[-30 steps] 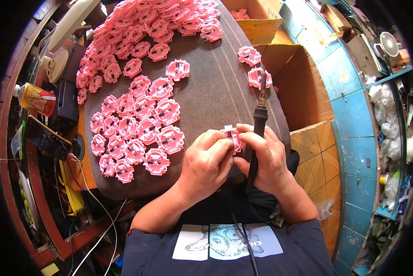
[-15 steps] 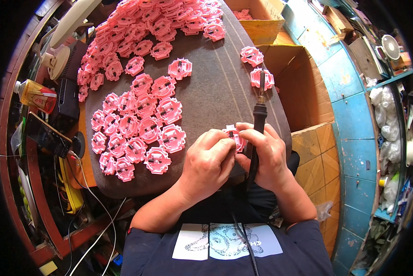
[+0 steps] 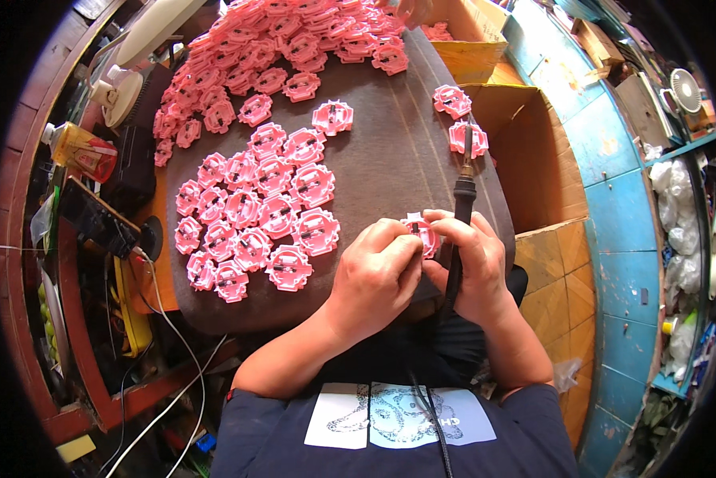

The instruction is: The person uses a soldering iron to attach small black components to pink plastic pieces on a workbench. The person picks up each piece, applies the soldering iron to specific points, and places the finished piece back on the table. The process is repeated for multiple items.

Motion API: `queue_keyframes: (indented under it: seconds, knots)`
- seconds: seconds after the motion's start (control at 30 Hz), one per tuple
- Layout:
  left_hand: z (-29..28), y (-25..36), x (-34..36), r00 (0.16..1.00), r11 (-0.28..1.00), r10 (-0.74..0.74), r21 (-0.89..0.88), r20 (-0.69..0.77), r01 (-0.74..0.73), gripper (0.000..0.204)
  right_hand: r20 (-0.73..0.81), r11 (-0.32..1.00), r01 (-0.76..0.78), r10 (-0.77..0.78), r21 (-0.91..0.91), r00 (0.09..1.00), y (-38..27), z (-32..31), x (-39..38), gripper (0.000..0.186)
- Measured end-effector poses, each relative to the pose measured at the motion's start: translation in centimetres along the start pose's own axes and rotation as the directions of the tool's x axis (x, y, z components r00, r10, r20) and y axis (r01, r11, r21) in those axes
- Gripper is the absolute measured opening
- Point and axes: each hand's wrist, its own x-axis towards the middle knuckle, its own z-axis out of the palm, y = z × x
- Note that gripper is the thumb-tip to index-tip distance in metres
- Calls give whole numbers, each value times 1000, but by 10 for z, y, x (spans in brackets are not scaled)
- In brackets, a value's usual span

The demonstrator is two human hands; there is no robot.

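Note:
A pink plastic part (image 3: pixel 423 234) with a small black piece in its middle is held up in front of me at the table's near edge. My left hand (image 3: pixel 380 267) is closed, its fingers pinching that part's left side. The fingers of my right hand (image 3: pixel 476 259) steady the other side. A soldering iron (image 3: pixel 464 191) with a black handle also rests in my right hand, its metal tip pointing away from me, over a loose pink part (image 3: pixel 468 139). My fingers partly cover the held part.
Rows of pink parts (image 3: pixel 272 174) lie left on the dark tabletop (image 3: pixel 374 175); a heap (image 3: pixel 294 36) fills its far end. Cardboard boxes (image 3: pixel 545 151) stand right. A phone (image 3: pixel 95 211) and bottle (image 3: pixel 87 151) are left. A blurred hand (image 3: pixel 412 9) shows at the far edge.
The whole view has shifted slightly, so the table and parts appear farther right. A blurred hand has come in beside the far heap. My grip on the part and the soldering iron looks the same.

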Motion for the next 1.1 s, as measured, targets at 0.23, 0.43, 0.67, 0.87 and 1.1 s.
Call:
queue_keyframes:
  seconds: [0.23, 0.43, 0.67, 0.87, 1.1]
  knots:
    - [-8, 8, -3, 1000, 999, -13, 38, -23, 14, 24, 1, 999, -37, 37, -1, 999, -5, 0, 1, 48]
    - [-66, 29, -14, 992, 840, -126, 532, 1, 106, 28, -68, 965, -92, 77, -245, 995, 6, -7, 3, 59]
    - [-69, 15, -15, 975, 635, -208, 768, 74, 77, 20, -195, 986, 55, -86, -160, 977, -13, 0, -13, 46]
    - [-45, 24, -16, 989, 859, -57, 512, 134, -20, 22, -116, 997, 49, -41, 64, 992, -23, 20, -16, 49]
    - [-30, 23, -22, 994, 943, -18, 331, 105, -18, 30, -146, 998, 55, -49, 39, 988, -20, 25, -18, 51]
